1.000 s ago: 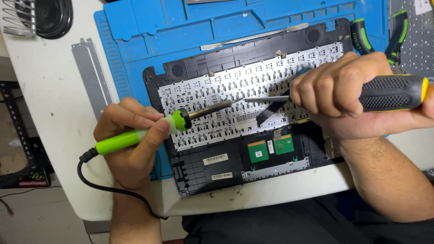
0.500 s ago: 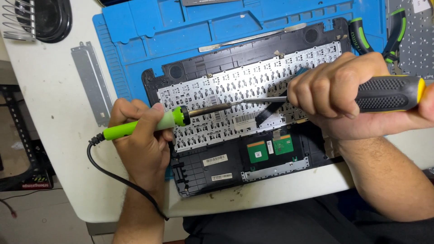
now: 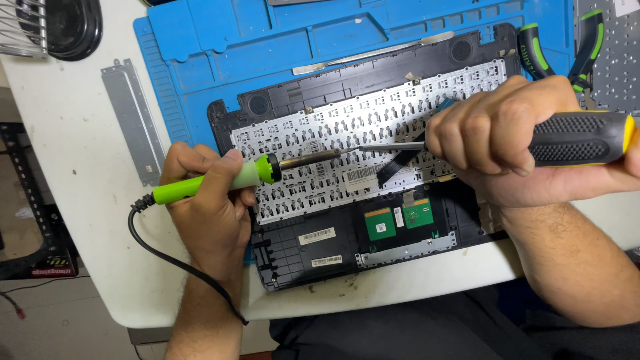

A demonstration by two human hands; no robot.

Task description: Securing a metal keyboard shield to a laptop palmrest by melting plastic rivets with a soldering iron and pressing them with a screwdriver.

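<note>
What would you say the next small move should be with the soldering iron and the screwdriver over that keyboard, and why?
Probably ease the soldering iron tip slightly rightward until it meets the screwdriver tip. The left hand holds the iron over the keyboard back, the right hand holds the screwdriver, and their tips point at each other, close together above the same spot, with whether they touch being unclear.

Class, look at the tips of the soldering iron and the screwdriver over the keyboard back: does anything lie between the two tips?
Nothing visible. The soldering iron and screwdriver tips meet over the keyboard back.
</note>
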